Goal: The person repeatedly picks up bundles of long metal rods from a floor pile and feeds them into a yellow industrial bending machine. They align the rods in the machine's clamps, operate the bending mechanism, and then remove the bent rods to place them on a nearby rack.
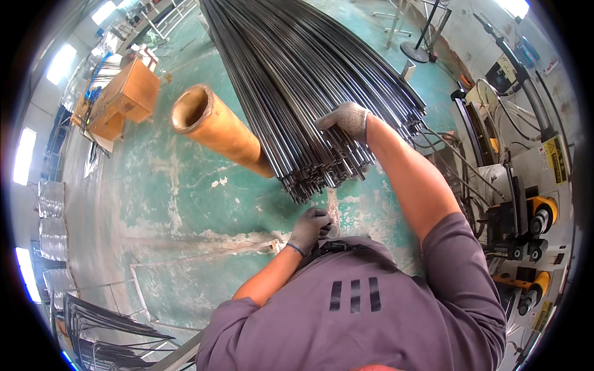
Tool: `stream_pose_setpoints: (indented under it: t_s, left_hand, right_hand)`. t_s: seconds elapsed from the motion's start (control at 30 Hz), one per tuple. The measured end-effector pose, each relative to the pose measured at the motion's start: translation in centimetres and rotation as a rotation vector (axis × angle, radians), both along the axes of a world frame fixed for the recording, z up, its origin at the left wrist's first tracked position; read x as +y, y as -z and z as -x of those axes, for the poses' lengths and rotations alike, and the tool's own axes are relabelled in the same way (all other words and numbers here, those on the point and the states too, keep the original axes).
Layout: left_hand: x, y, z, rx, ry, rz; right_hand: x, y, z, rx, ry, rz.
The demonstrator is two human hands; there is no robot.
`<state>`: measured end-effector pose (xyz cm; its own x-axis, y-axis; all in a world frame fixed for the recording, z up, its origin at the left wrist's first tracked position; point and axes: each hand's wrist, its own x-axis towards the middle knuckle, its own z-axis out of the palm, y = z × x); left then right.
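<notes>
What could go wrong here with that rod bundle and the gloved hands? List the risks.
1. The right hand rests on top of the bundle of long metal rods; if rods shift, fingers could get pinched between them.
2. The cut rod ends point toward the person's body and the left hand close below them, so a sliding rod might jab.
3. The bundle leans on a cardboard tube that might roll, letting rods slump.

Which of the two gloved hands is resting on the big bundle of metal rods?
The right hand, stretched out with its palm on top of the rod bundle. The left hand is curled close to the person's chest, away from the rods.
</notes>
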<state>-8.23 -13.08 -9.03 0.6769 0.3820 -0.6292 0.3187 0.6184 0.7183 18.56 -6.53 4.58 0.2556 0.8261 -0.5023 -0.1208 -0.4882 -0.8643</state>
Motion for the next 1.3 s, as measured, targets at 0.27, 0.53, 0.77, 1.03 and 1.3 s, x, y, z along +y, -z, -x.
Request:
stream_pose_setpoints:
  t_s: [0.27,0.53,0.77,1.03,1.3]
  left_hand:
    - [-1.9,-1.9,-1.6,-0.043,0.142,-0.104]
    - [-0.4,-11.2,-5.3,-0.253,0.166,0.017]
    - [1.7,-11.7,-11.3,-0.31,0.111,-0.003]
    - [0.0,-9.0,-17.1,-0.433,-0.017,0.504]
    - [-6.9,-9.4,-15.4,-0.177,0.067,0.623]
  right_hand:
    - [-0.8,0.9,-0.3,0.199,0.079,-0.026]
    - [-11.4,-2.1,-1.9,-0.43,-0.26,-0.079]
    - [-35.7,-5.8,3.6,-0.343,0.083,0.375]
    - [-48.7,-8.4,12.3,-0.538,0.0,1.054]
    - [-49.5,4.6,16.6,-1.08,0.573,0.738]
